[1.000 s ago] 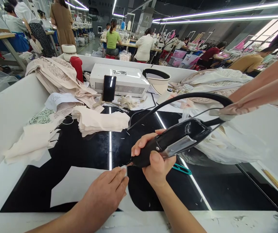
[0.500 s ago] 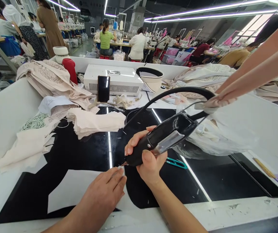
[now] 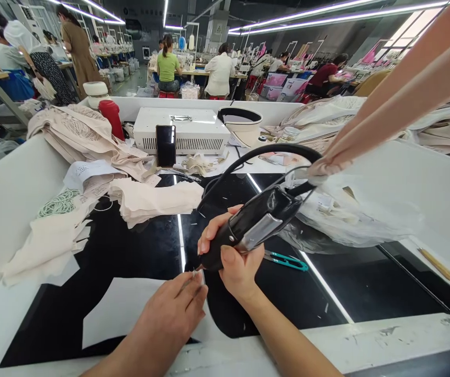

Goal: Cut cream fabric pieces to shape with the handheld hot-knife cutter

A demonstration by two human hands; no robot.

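My right hand (image 3: 233, 256) is closed round a black corded hand tool (image 3: 248, 225) with a metal plate on its side. The tool's tip points down at the edge of a white sheet (image 3: 126, 306) lying on the black glossy table top (image 3: 138, 246). My left hand (image 3: 173, 309) rests on that sheet, its fingers stretched flat right beside the tool's tip. A thick black cable (image 3: 264, 154) arcs up from the tool's rear toward the back of the table.
Teal thread snips (image 3: 288, 260) lie right of my hand. Stacks of cream fabric (image 3: 154, 196) and loose pieces (image 3: 48, 238) sit left. A white box (image 3: 181, 131), a phone (image 3: 166, 145), a red bottle (image 3: 111, 116) and a plastic bag (image 3: 350, 214) stand behind. A pale strap (image 3: 397, 89) crosses upper right. People work at far tables.
The view has shifted a little. My right hand has brought the tool's tip slightly left and nearer along the sheet's edge; my left hand stays on the sheet.
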